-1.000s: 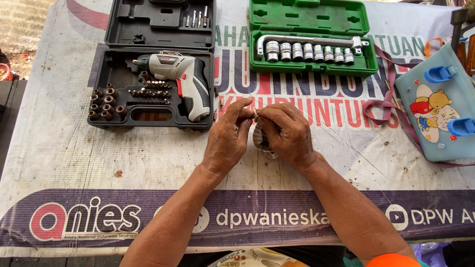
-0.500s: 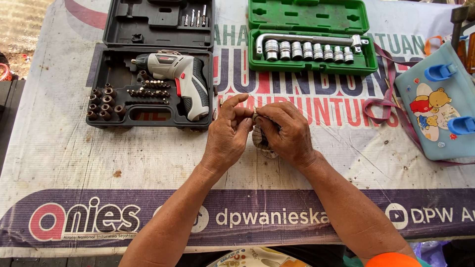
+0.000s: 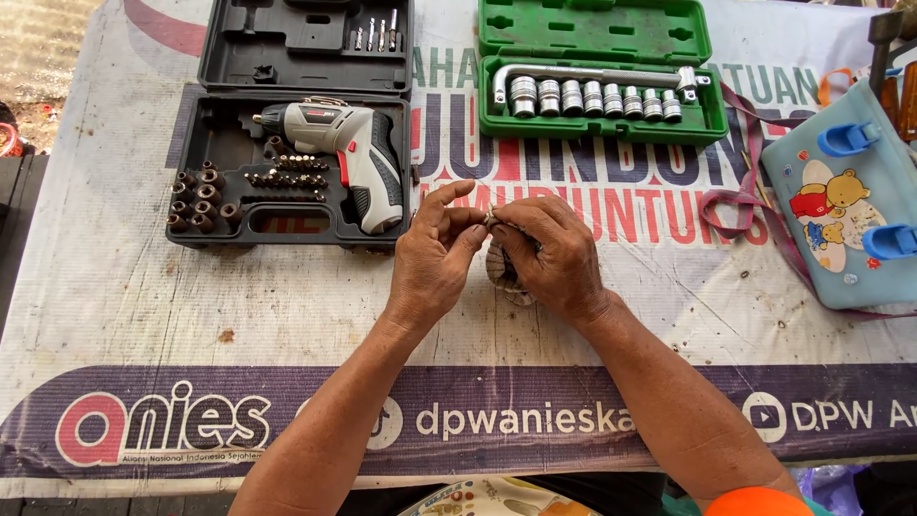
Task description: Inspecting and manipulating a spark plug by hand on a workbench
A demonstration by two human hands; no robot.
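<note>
The scene is bright under even daylight, and the shadows are soft and short, lying just below the hands and beside the black tool case [image 3: 287,143]. The picture is sharp everywhere, with only small glare on the metal sockets [image 3: 592,96].

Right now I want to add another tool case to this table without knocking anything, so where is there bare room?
Free: the banner-covered table below the black case, left of the left hand; also right of the right hand, below the green socket case. Crowded: the far edge and the blue bag.
</note>
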